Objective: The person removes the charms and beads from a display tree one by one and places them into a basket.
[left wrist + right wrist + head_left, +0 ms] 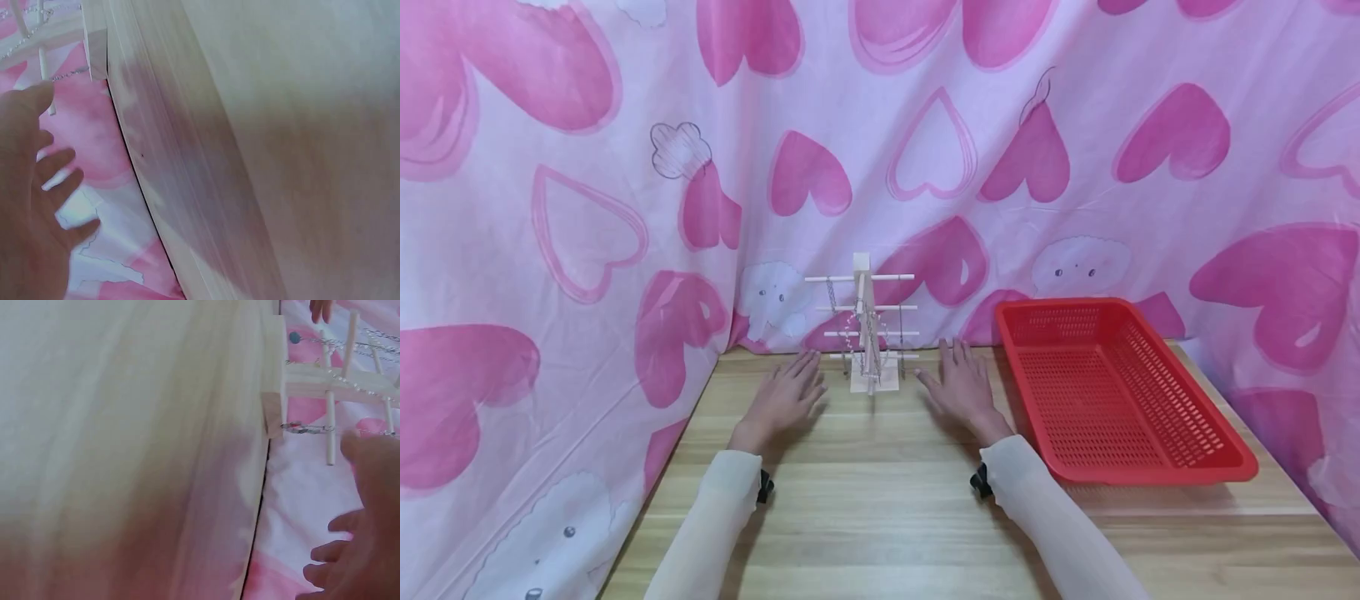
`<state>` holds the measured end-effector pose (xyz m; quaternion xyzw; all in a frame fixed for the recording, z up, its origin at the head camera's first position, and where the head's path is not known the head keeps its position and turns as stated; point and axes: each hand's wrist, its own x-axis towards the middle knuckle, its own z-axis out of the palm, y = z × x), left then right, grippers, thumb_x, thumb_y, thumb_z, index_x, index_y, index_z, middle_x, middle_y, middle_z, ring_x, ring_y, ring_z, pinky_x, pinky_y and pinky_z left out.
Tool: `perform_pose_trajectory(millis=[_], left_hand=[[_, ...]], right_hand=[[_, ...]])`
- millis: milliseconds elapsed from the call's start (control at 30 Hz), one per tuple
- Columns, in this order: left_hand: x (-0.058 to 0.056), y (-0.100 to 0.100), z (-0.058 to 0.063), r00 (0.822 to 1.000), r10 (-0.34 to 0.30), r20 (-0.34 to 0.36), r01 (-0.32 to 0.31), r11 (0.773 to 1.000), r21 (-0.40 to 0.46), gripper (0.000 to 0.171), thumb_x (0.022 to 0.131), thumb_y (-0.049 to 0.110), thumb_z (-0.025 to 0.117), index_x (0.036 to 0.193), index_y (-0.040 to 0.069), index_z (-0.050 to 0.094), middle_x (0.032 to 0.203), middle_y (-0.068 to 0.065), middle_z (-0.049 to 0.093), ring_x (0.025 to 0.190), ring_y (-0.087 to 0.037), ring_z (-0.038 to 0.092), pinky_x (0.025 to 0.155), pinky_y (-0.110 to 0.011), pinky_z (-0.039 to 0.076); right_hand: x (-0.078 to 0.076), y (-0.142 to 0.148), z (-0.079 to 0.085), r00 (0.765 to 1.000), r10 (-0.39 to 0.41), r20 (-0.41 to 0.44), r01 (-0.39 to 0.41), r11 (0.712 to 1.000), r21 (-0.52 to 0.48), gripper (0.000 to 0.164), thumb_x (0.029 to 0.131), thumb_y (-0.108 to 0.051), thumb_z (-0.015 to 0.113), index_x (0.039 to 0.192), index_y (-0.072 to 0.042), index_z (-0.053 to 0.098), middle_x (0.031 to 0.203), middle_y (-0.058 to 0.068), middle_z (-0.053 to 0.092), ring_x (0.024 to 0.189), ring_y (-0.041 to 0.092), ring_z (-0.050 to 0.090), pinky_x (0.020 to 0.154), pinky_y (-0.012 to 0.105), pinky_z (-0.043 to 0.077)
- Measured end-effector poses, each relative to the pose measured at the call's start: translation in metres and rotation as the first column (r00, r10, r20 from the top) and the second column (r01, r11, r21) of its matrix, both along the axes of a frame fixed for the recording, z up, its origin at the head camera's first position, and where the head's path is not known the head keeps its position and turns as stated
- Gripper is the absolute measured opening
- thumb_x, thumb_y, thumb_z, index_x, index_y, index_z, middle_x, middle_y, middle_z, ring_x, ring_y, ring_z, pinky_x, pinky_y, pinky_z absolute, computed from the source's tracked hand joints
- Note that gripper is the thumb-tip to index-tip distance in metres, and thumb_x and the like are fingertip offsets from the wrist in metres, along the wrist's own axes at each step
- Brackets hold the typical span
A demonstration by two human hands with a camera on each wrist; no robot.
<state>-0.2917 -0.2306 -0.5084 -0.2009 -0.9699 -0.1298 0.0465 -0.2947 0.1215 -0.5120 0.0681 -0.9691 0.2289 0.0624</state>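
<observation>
A light wooden jewelry stand (pixel 867 325) with several crossbars stands upright near the back of the table, with necklaces and chains hanging from its rods. To its left is my left hand (pixel 784 396), palm down over the table with fingers stretched forward and holding nothing. On the other side my right hand (pixel 961 387) is spread in the same way, its thumb pointing toward the stand's base. The right wrist view shows a chain with a dark blue-green pendant (pixel 295 337) on the stand. Both hands are apart from the stand in the head view.
A red perforated plastic basket (pixel 1112 392) stands on the right side of the wooden table (pixel 880 517); its inside shows only its mesh floor. A pink curtain (pixel 820 100) with hearts hangs behind the table and along its left side.
</observation>
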Motion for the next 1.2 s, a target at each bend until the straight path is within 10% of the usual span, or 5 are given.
perform_pose_trajectory(millis=[300, 767, 1200], left_hand=[[0.002, 0.021, -0.001, 0.966, -0.131, -0.222, 0.151, 0.986, 0.074, 0.036, 0.110, 0.021, 0.057, 0.138, 0.004, 0.070, 0.138, -0.015, 0.073, 0.130, -0.036, 0.069, 0.115, -0.052, 0.054], [0.008, 0.056, -0.010, 0.975, -0.220, 0.005, 0.219, 0.972, 0.083, 0.050, 0.116, 0.031, 0.043, 0.158, 0.006, 0.050, 0.166, -0.017, 0.046, 0.153, -0.042, 0.046, 0.127, -0.058, 0.039], [0.005, 0.061, -0.012, 0.965, -0.233, 0.117, 0.240, 0.970, -0.044, 0.056, 0.117, 0.032, 0.035, 0.164, 0.001, 0.037, 0.174, -0.020, 0.029, 0.163, -0.037, 0.027, 0.134, -0.053, 0.027]], right_hand=[[0.003, -0.011, 0.027, 0.986, -0.125, -0.110, 0.086, 0.949, -0.304, 0.051, 0.109, -0.041, 0.058, 0.148, -0.008, 0.058, 0.145, 0.015, 0.065, 0.135, 0.037, 0.061, 0.111, 0.056, 0.055], [-0.007, -0.038, 0.102, 0.900, -0.080, -0.429, -0.126, 0.894, -0.430, 0.020, 0.104, -0.020, 0.068, 0.116, -0.006, 0.077, 0.110, 0.009, 0.076, 0.096, 0.027, 0.074, 0.080, 0.041, 0.064], [-0.016, -0.046, 0.123, 0.927, -0.015, -0.375, -0.114, 0.940, -0.321, 0.024, 0.104, -0.023, 0.069, 0.119, -0.007, 0.079, 0.112, 0.011, 0.081, 0.099, 0.029, 0.079, 0.083, 0.044, 0.066]])
